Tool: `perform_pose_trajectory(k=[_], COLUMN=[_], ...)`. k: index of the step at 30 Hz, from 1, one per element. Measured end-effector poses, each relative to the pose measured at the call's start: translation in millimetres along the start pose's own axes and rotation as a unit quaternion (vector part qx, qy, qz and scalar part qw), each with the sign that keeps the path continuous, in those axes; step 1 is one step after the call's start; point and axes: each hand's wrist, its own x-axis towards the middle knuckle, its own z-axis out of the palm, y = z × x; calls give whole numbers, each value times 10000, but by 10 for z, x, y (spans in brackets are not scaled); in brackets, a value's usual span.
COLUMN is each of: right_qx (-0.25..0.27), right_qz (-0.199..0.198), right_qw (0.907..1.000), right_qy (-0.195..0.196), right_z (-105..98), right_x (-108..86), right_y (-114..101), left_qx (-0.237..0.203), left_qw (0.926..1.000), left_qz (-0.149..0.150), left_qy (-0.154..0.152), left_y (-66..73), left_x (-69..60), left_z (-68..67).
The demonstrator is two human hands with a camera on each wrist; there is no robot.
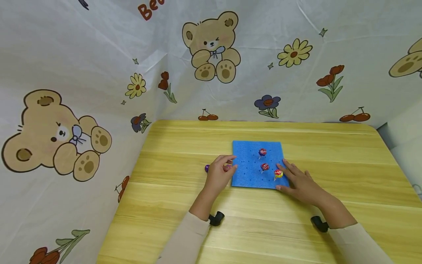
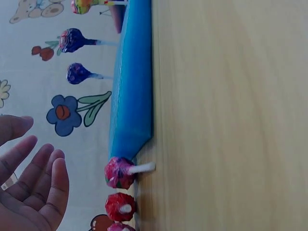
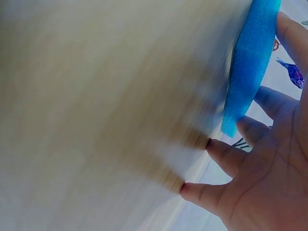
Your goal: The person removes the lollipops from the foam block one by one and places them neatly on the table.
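A blue foam block (image 1: 245,172) dotted with small holes lies on the table. Three wrapped lollipops stand in it: a red-and-blue lollipop (image 1: 262,152), a red lollipop (image 1: 265,167) and a yellow lollipop (image 1: 278,173). My left hand (image 1: 215,174) hovers by the block's left edge, fingers loosely bent and holding nothing. Beside it lie loose lollipops, among them a pink lollipop (image 2: 119,172) and a red-wrapped lollipop (image 2: 120,207); the hand partly hides them in the head view. My right hand (image 1: 301,185) spreads its fingers along the block's right edge, some fingertips touching the table.
A purple lollipop (image 1: 207,168) lies left of my left hand. The wooden table (image 1: 184,143) meets a bear-printed cloth (image 1: 211,99) at its back and left sides. Black wrist cameras, such as the left camera (image 1: 216,219), stick out beneath the wrists.
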Motion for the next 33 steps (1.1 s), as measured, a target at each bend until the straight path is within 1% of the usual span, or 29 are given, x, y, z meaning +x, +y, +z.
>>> perform_pose_trajectory(k=[8, 12, 18, 26, 33], right_qx=[17, 18, -24, -83, -92], right_qz=[-7, -17, -8, 9, 4], right_qw=[10000, 10000, 10000, 10000, 10000], right_qy=[-11, -2, 10, 34, 36], right_z=[-6, -9, -11, -6, -7], right_x=[-5, -7, -7, -3, -3], right_y=[-9, -14, -20, -20, -25], left_qx=[257, 269, 269, 423, 376], left_qw=[9994, 9991, 9984, 9973, 9970], left_qz=[101, 202, 259, 386, 333], left_qy=[-217, -262, -420, -458, -584], left_y=[52, 75, 108, 130, 116], left_x=[-5, -8, -8, 13, 18], left_z=[149, 209, 303, 426, 518])
